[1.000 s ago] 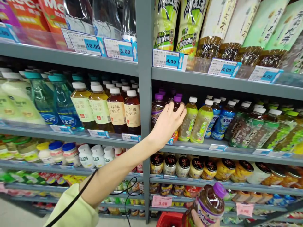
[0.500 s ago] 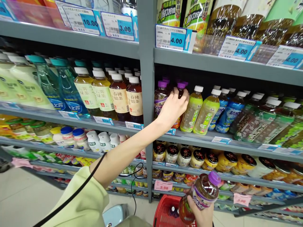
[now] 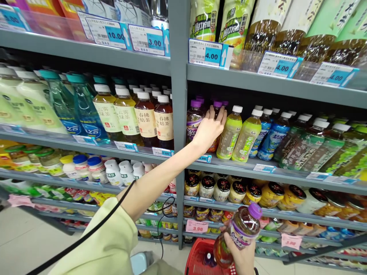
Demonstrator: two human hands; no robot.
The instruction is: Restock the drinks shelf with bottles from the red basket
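Note:
My left hand point(image 3: 208, 131) reaches up to the middle shelf and curls around a dark purple-capped bottle point(image 3: 217, 104) standing in the front row; only its cap and neck show above my fingers. A matching purple-capped bottle point(image 3: 194, 120) stands just left of it, and a green bottle with a white cap point(image 3: 229, 135) just right. Low in view, my right hand point(image 3: 243, 260) grips another purple-capped bottle of brown drink point(image 3: 242, 231), tilted, above a red basket point(image 3: 197, 261).
Grey metal shelving point(image 3: 177, 126) is packed with drinks: tea bottles point(image 3: 146, 122) at centre left, blue bottles point(image 3: 86, 110) further left, jars point(image 3: 222, 189) on the shelf below. Price tags point(image 3: 208, 55) line the shelf edges. A black cable point(image 3: 160, 221) hangs by my left arm.
My left hand has closed in on the shelf bottle and stays on it. The right hand has lifted its bottle slightly higher over the basket. The view has shifted a little.

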